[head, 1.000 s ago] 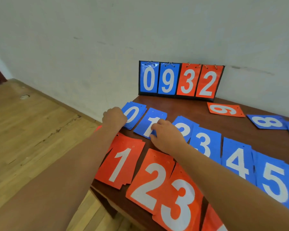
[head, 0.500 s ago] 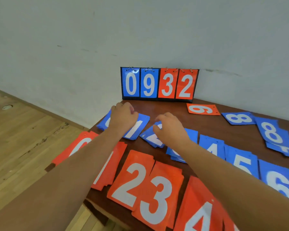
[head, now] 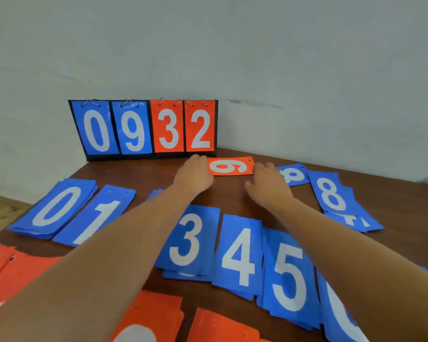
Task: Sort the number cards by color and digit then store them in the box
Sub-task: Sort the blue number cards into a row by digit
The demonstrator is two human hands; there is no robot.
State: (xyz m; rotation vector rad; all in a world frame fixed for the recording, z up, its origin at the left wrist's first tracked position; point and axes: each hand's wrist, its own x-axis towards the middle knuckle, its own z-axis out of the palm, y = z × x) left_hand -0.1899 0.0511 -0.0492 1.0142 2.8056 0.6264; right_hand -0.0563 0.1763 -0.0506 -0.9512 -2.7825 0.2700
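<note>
Head cam, only view there is. Both arms reach out across the dark wooden table (head: 158,174) toward a single orange 6 card (head: 231,166), which lies flat and turned sideways near the back edge, just in front of the flip scoreboard (head: 143,129) reading 0 9 3 2.

The left hand (head: 194,177) sits at the card's left end and the right hand (head: 269,186) at its right end, so the card is between them. Both look loose and uncurled, the right one with its thumb spread out to the side. It's a bit blurry, so I honestly can't tell if either one is actually touching the card. Nothing is pinched that I can see.

Closer in is a row of blue piles: blue 0 pile (head: 56,207), blue 1 pile (head: 97,215), then blue 3 pile (head: 188,239), blue 4 pile (head: 239,255) and blue 5 pile (head: 288,275). Whatever lies between 1 and 3 is mostly hidden under the left forearm.

Off to the right there's a sideways blue 8 card (head: 293,174) partly behind the right hand, and a blue 8 pile (head: 331,195) lying on a few more blue cards.

Orange cards (head: 153,317) run along the near edge, digits cut off.
</note>
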